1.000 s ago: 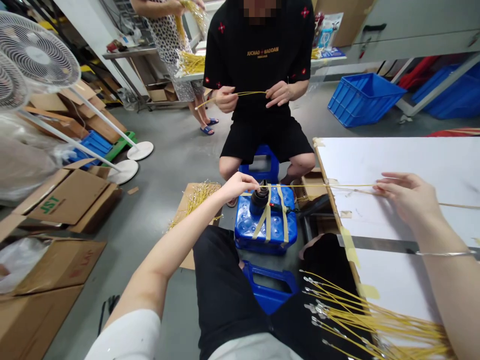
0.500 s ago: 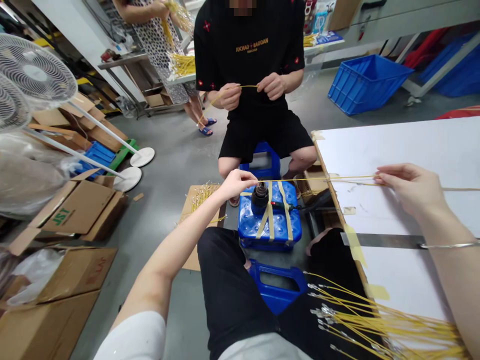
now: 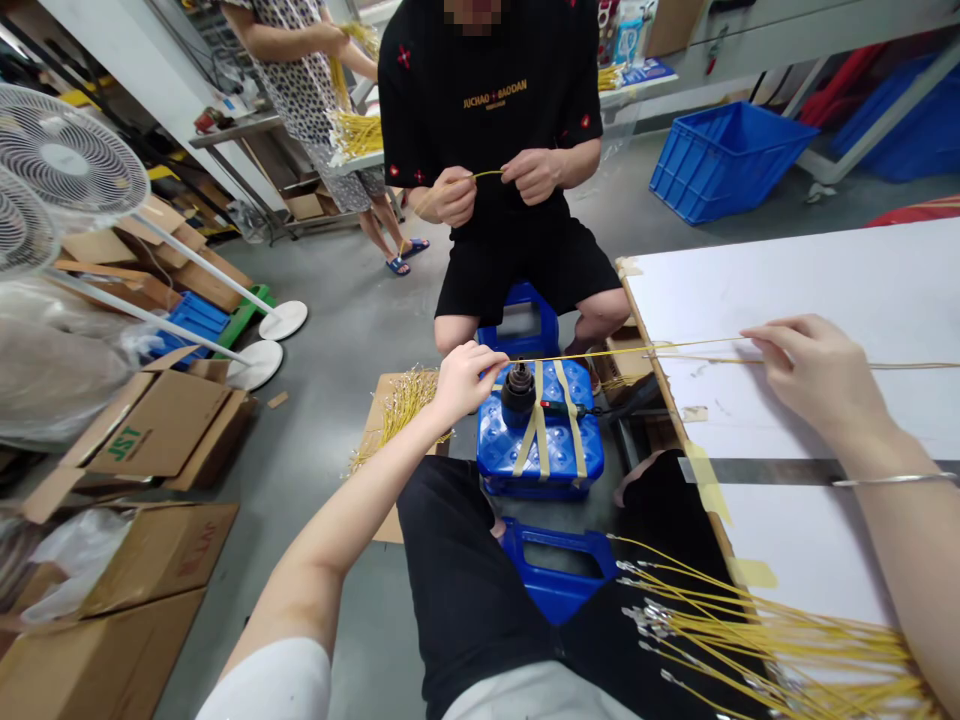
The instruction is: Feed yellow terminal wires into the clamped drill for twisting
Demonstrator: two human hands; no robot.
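A thin yellow wire [image 3: 622, 351] is stretched nearly straight between my two hands. My left hand [image 3: 469, 378] pinches one end, just above and left of a black round tool [image 3: 519, 392] taped upright on a blue stool [image 3: 540, 450]. My right hand [image 3: 814, 375] pinches the wire over the white tabletop [image 3: 787, 280], a little above the surface. Another strand [image 3: 892, 365] lies on the table behind that hand. A bundle of yellow wires with metal terminals [image 3: 750, 630] rests at the table's near edge, hanging over my lap.
Opposite me sits a person [image 3: 491, 130] holding a yellow wire in both hands. More wires [image 3: 405, 415] lie on cardboard on the floor at left. Fans [image 3: 71, 150] and cardboard boxes [image 3: 161, 420] stand further left. A blue crate [image 3: 727, 160] sits behind the table.
My right hand has risen slightly and moved a little left, so the wire now slopes up toward it. My left hand has shifted slightly left and down, still pinching the wire.
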